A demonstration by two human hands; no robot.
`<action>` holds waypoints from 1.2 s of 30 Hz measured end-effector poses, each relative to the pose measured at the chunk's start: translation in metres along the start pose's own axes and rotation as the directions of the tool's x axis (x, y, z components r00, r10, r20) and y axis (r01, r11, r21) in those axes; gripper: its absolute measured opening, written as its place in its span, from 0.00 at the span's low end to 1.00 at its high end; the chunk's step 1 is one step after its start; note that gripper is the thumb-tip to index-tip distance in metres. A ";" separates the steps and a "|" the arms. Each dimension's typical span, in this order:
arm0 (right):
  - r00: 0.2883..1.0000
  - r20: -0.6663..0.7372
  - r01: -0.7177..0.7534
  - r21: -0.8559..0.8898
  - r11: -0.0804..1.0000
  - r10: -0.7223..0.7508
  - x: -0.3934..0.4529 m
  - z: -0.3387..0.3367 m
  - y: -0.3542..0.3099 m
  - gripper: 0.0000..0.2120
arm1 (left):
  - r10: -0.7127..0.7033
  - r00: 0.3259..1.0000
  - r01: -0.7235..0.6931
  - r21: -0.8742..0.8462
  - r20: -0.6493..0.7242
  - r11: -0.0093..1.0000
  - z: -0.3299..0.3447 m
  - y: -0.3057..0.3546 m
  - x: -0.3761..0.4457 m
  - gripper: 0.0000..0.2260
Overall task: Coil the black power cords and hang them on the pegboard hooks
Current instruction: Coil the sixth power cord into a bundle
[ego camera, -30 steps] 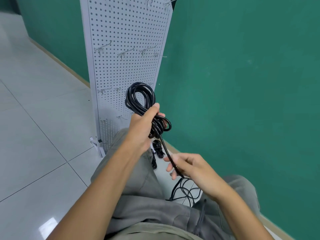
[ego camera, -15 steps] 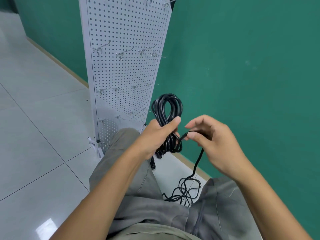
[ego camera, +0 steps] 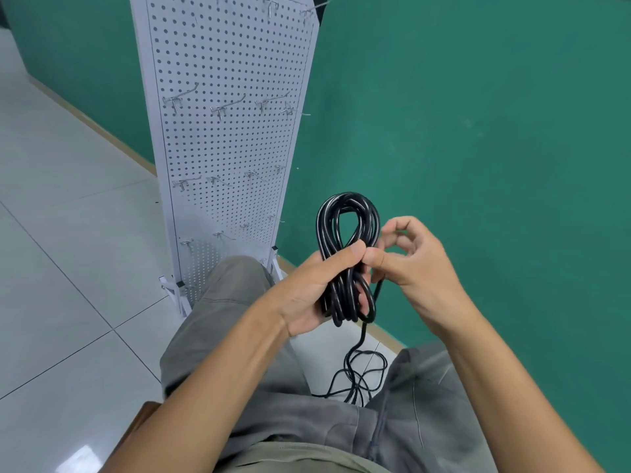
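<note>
A black power cord coil (ego camera: 346,230) of several loops stands upright in front of me. My left hand (ego camera: 317,288) grips its middle, thumb across the front. My right hand (ego camera: 413,264) pinches the cord's free strand right beside the coil, thumb touching my left thumb. The loose tail (ego camera: 358,377) drops from the coil to a tangle on the floor between my knees. The white pegboard (ego camera: 225,138) stands to the upper left against the green wall, with rows of bare metal hooks (ego camera: 227,105).
My knees in grey trousers (ego camera: 222,302) fill the lower middle. White tiled floor (ego camera: 68,233) spreads to the left. The green wall (ego camera: 478,131) is close on the right. The pegboard's white feet (ego camera: 170,288) rest on the floor by my left knee.
My right hand rose from low by my knee, carrying the strand up to the coil, and now pinches it against my left thumb. The coil shifted right and lower in view.
</note>
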State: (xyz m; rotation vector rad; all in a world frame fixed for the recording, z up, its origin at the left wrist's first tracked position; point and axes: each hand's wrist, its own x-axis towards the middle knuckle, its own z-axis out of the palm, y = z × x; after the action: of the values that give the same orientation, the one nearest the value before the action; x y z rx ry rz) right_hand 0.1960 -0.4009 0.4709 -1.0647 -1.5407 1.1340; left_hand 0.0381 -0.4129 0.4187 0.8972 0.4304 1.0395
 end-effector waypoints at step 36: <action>0.965 0.029 0.258 -0.282 0.924 -0.260 -0.031 0.018 -0.031 0.07 | -0.053 0.913 0.188 0.301 -0.405 0.935 -0.008 0.005 0.009 0.10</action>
State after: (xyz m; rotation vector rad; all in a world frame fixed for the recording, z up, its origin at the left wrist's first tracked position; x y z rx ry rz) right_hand 0.1808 -0.4400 0.4924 -1.0107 -1.8152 0.7400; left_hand 0.0340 -0.4008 0.4192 0.9460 1.0153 1.0467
